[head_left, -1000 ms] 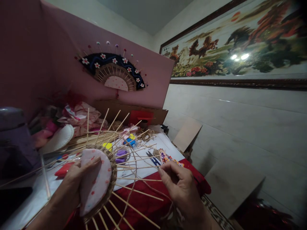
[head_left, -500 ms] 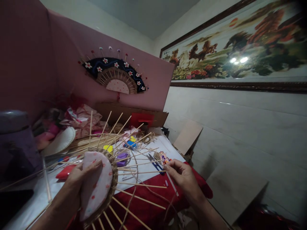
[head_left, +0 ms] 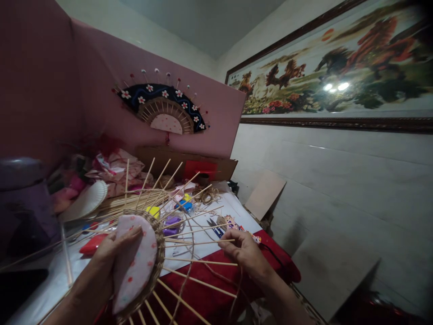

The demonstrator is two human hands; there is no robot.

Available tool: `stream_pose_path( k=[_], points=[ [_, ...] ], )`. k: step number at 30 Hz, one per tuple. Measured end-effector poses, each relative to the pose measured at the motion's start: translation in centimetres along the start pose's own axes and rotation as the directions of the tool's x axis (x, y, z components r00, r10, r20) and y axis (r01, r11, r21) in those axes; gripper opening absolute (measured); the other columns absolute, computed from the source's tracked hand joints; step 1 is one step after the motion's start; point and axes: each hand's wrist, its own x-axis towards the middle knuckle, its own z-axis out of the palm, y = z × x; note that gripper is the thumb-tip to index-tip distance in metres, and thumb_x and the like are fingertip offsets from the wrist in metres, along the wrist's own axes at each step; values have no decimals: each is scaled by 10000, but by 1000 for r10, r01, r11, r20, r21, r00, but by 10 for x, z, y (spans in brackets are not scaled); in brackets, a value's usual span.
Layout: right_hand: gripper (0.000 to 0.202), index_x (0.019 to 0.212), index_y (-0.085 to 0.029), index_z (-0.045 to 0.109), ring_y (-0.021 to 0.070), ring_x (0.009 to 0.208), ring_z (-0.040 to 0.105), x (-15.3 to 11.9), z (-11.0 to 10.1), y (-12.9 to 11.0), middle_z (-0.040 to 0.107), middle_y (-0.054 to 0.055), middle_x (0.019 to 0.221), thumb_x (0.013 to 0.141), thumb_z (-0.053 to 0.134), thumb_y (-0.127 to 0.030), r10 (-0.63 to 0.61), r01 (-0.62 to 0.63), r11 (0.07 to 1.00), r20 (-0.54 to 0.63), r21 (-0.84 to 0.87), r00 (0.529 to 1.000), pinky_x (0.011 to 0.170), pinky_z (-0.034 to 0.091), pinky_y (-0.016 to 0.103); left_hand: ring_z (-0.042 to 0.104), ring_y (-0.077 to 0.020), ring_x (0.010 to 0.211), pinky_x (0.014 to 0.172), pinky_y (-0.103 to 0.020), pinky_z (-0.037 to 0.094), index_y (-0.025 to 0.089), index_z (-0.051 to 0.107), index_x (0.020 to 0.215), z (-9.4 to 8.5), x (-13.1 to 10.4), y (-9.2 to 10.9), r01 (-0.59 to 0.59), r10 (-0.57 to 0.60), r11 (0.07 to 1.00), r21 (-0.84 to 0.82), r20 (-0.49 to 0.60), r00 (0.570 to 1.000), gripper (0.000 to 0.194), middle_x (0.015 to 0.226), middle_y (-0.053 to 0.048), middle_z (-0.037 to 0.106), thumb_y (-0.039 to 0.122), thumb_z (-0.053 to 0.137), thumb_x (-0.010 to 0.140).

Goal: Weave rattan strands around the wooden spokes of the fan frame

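My left hand (head_left: 108,257) grips a half-round base (head_left: 135,271) covered in pale cloth with red spots, thumb on its face. Woven cord (head_left: 161,239) edges the base, and thin wooden sticks (head_left: 203,284) fan out from it. Loose twine (head_left: 192,230) loops across the sticks, and a length of it runs up toward my right hand. That right hand (head_left: 245,253) is closed, thumb and forefinger together, at the outer tips of the sticks. One stick tip crosses its fingers; what they pinch is hidden. Blue-handled thread snips (head_left: 216,229) lie just beyond.
Yellow (head_left: 153,211), blue (head_left: 183,206) and purple (head_left: 172,224) clay packets lie on the white table cover (head_left: 203,250). A red packet (head_left: 92,243) and a bundle of sticks (head_left: 125,203) lie left. A finished fan (head_left: 165,106) hangs on the pink panel (head_left: 216,113).
My right hand has moved slightly left and down along the stick tips. It now covers the pale strip seen below it before. My left hand and the base have barely moved.
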Motion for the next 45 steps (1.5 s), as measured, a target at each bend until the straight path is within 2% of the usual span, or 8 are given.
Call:
stream_pose_path(
  k=[5,9,18,25,27,32,36,45],
  points=[
    [349,684,-136,543,60,457,428,1,3,-4,541,-32,555,643,723,-432,75,-78,996,94,36,993,458,309,196,602,-161,439,435,-242,492,154,610,702,2,-3,2,15,-15,1000,-26,-4,1000,273,540,-27,674,235,757,487],
    [369,844,-133,582,96,564,558,4,6,-8,647,29,698,670,717,-429,123,-148,983,202,112,972,568,411,230,595,-157,432,430,-238,487,161,606,701,4,-7,3,5,-5,1000,-21,-10,1000,251,529,-23,669,239,742,505],
    [411,1008,-123,600,98,576,580,22,23,-18,655,74,836,767,625,-455,-36,-99,950,419,295,907,544,428,235,586,-158,421,407,-234,474,167,597,697,3,-4,1,-13,13,1000,-27,2,1000,262,523,-19,663,258,748,503],
    [287,763,-105,622,23,387,309,27,32,-24,470,-53,493,711,698,-377,-60,-25,958,285,286,957,363,184,169,597,-159,438,424,-237,486,170,606,680,2,-1,-1,-26,25,999,-31,-38,999,267,533,-20,667,234,763,474],
    [298,817,-121,601,29,360,281,28,34,-22,439,-73,449,717,683,-389,-79,3,956,248,293,966,347,165,171,601,-170,441,424,-249,490,168,612,692,1,0,-2,-35,35,999,-27,-31,999,281,543,-30,672,251,765,472],
    [320,1024,-178,546,43,382,334,23,37,-19,430,-87,472,773,625,-359,-163,120,956,147,267,975,362,186,156,601,-178,439,426,-258,494,168,617,740,2,-1,-1,-9,9,1000,-27,-7,1000,306,550,-34,676,251,756,480],
    [268,977,-161,588,43,402,342,20,37,-19,411,-79,473,801,598,-364,-236,201,947,119,249,965,379,202,166,588,-170,413,410,-253,486,166,600,724,6,-8,3,-12,12,1000,-18,-1,1000,282,521,-26,662,235,742,490],
    [257,901,-153,664,47,399,382,19,38,-20,449,-61,468,748,662,-359,-264,221,937,136,270,955,385,219,182,581,-163,401,389,-244,484,169,585,685,12,-14,7,-13,12,999,-37,-30,999,298,507,-12,654,221,754,444]
  ],
)
